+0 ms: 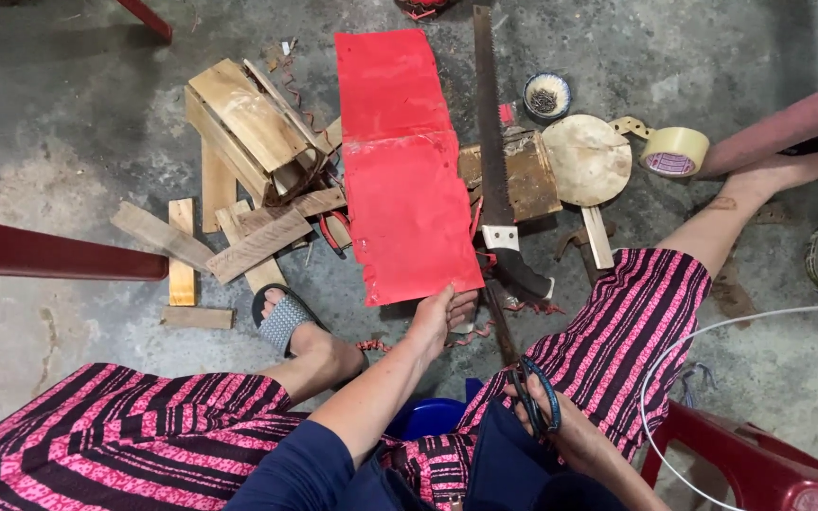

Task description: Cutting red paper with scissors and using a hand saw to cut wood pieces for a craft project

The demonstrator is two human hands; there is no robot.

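Fingers of your left hand (439,317) pinch the red sheet (401,180) edge, right hand (560,431) closed on scissors (534,396); keep the sheet taut.

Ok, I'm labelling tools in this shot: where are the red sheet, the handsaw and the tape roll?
red sheet (409,199): head view, middle of the lower panel.
handsaw (489,132): head view, mid-blade.
tape roll (676,149): head view, outer band of the roll.
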